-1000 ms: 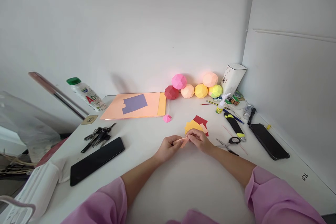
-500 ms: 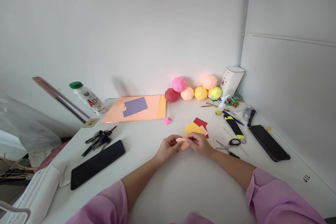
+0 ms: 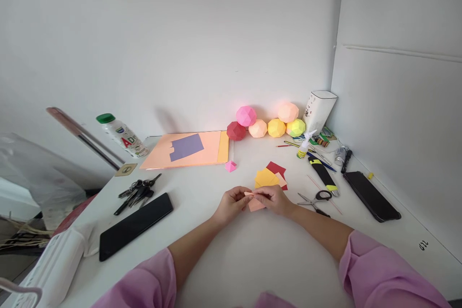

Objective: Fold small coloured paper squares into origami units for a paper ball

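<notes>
A small peach paper piece [image 3: 255,202] is pinched between both my hands just above the white table [image 3: 252,260]. My left hand [image 3: 231,204] grips its left end with closed fingers. My right hand [image 3: 275,199] pinches its top right edge, fingers curled. Just beyond my hands lie yellow and red paper squares [image 3: 269,175]. A small pink folded paper unit [image 3: 230,166] sits a little farther back.
Several paper polyhedron balls [image 3: 267,122] line the back wall. Scissors [image 3: 313,200], a cutter [image 3: 323,173], a glue bottle [image 3: 303,147] and a phone [image 3: 371,196] lie right. Peach sheets [image 3: 187,148], keys [image 3: 137,190], a black case [image 3: 135,225] and a bottle [image 3: 121,135] lie left.
The peach paper has been turned and opened out between my fingers, hanging lower toward the table. My hands stayed at the same spot.
</notes>
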A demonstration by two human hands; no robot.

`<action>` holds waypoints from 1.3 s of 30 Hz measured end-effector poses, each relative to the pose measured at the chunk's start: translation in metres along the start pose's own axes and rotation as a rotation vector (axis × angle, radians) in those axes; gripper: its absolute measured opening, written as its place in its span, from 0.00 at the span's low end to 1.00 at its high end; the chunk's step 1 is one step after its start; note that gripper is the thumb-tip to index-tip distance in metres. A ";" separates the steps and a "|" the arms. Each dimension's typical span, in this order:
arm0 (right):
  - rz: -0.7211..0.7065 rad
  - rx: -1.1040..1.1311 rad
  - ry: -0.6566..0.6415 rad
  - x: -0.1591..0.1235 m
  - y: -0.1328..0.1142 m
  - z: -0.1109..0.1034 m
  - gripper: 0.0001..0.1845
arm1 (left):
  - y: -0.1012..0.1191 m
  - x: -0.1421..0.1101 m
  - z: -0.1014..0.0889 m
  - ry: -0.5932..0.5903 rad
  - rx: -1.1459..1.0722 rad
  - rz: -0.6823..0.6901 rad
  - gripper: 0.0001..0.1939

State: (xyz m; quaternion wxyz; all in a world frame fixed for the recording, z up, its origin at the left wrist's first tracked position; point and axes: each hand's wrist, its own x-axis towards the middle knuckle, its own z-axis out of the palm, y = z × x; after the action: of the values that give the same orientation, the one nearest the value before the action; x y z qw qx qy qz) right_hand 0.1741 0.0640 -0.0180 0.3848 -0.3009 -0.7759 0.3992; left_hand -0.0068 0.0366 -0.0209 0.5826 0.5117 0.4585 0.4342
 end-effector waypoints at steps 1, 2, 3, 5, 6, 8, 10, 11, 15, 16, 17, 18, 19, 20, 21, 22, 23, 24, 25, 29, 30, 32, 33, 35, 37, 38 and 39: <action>0.006 0.006 -0.005 0.000 -0.001 0.000 0.16 | -0.001 0.000 0.000 -0.004 -0.003 0.002 0.17; 0.014 0.011 -0.009 0.000 -0.001 0.000 0.16 | -0.002 0.001 -0.001 -0.010 -0.008 0.005 0.17; 0.024 0.016 -0.013 0.001 -0.002 0.000 0.15 | -0.003 0.001 -0.001 -0.016 -0.012 0.008 0.16; 0.047 0.023 -0.023 0.001 -0.002 -0.001 0.15 | -0.004 0.001 -0.001 -0.027 -0.017 0.015 0.15; 0.059 0.026 -0.030 0.001 -0.002 -0.001 0.15 | -0.005 0.001 -0.002 -0.030 -0.016 0.017 0.15; 0.084 0.034 -0.046 0.001 -0.002 -0.001 0.15 | -0.005 0.001 -0.002 -0.032 -0.011 0.018 0.15; 0.103 0.040 -0.058 0.001 -0.001 -0.002 0.15 | -0.003 0.001 -0.001 -0.031 0.002 0.012 0.15; 0.108 0.043 -0.062 0.001 -0.001 -0.002 0.15 | -0.002 0.000 -0.001 -0.028 0.009 0.010 0.15; 0.131 0.063 -0.072 0.001 -0.001 -0.003 0.14 | 0.002 -0.002 -0.001 -0.013 0.057 0.005 0.15; 0.142 0.069 -0.074 0.001 -0.001 -0.003 0.14 | 0.002 -0.003 -0.001 -0.012 0.062 0.005 0.15; 0.155 0.074 -0.078 0.001 -0.001 -0.004 0.14 | 0.003 -0.003 -0.001 -0.011 0.066 0.003 0.14; 0.170 0.078 -0.082 0.001 -0.001 -0.004 0.14 | 0.004 -0.004 -0.001 -0.011 0.069 0.001 0.14; 0.184 0.084 -0.086 0.001 -0.001 -0.004 0.14 | 0.004 -0.004 0.000 -0.011 0.071 -0.001 0.14; 0.198 0.092 -0.090 0.001 -0.001 -0.005 0.14 | 0.005 -0.004 0.000 -0.009 0.071 -0.001 0.14; 0.211 0.101 -0.094 0.001 0.000 -0.005 0.14 | 0.006 -0.004 0.000 -0.005 0.071 0.001 0.14; 0.225 0.111 -0.099 0.001 0.001 -0.005 0.14 | 0.006 -0.004 0.000 -0.002 0.071 0.004 0.14; 0.240 0.123 -0.104 0.001 0.002 -0.005 0.14 | 0.006 -0.004 0.000 0.002 0.070 0.007 0.14; 0.254 0.135 -0.110 0.001 0.003 -0.005 0.15 | 0.006 -0.004 0.000 0.007 0.068 0.010 0.14; 0.266 0.146 -0.115 0.001 0.004 -0.005 0.15 | 0.006 -0.004 0.000 0.012 0.065 0.010 0.14; 0.298 0.172 -0.118 0.001 0.004 -0.006 0.16 | 0.004 -0.003 -0.001 0.032 0.035 0.016 0.14; 0.306 0.176 -0.116 0.001 0.003 -0.006 0.16 | 0.004 -0.003 -0.001 0.039 0.024 0.017 0.14; 0.328 0.186 -0.110 0.002 0.002 -0.007 0.17 | 0.004 -0.003 -0.002 0.062 -0.004 0.020 0.13; 0.336 0.189 -0.105 0.002 0.002 -0.007 0.18 | 0.005 -0.003 -0.002 0.079 -0.020 0.022 0.14; 0.343 0.196 -0.102 0.002 0.003 -0.007 0.18 | 0.006 -0.003 -0.002 0.112 -0.048 0.032 0.14; 0.345 0.202 -0.106 0.002 0.004 -0.007 0.17 | 0.007 -0.002 -0.002 0.118 -0.060 0.047 0.14; 0.345 0.205 -0.107 0.002 0.005 -0.007 0.17 | 0.008 -0.002 -0.001 0.105 -0.054 0.053 0.14; 0.343 0.208 -0.109 0.001 0.005 -0.007 0.17 | 0.008 -0.002 -0.001 0.078 -0.039 0.055 0.14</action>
State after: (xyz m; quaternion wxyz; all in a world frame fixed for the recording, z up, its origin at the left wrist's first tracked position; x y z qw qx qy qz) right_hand 0.1797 0.0701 -0.0189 0.2976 -0.3651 -0.6877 0.5525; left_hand -0.0087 0.0352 -0.0132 0.5617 0.4954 0.4581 0.4787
